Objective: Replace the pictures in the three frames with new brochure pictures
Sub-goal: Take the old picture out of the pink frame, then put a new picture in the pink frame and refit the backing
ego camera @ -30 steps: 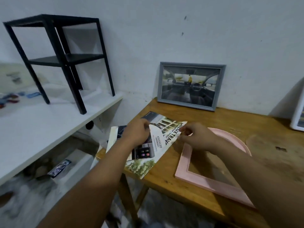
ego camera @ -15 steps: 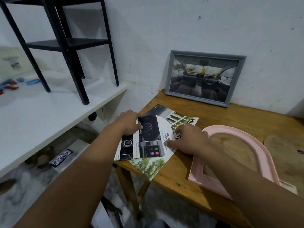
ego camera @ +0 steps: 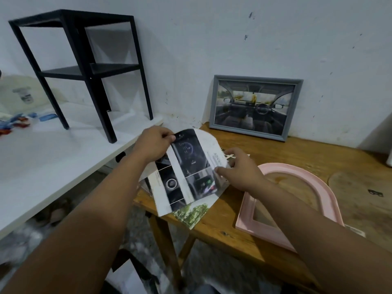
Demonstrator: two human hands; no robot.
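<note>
Left hand and right hand pinch arch-cut glossy brochure picture over wooden desk's left edge; align arch with empty pink arched frame; avoid creasing.

Printed text on the arch-cut brochure picture: too blurred to read. Green-cornered brochure beneath: mostly covered. Pink arched wooden frame: near edge behind the right forearm. White object: cropped at right.

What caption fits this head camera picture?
Both hands, left and right, hold a cut brochure picture beside the pink arched frame.
</note>
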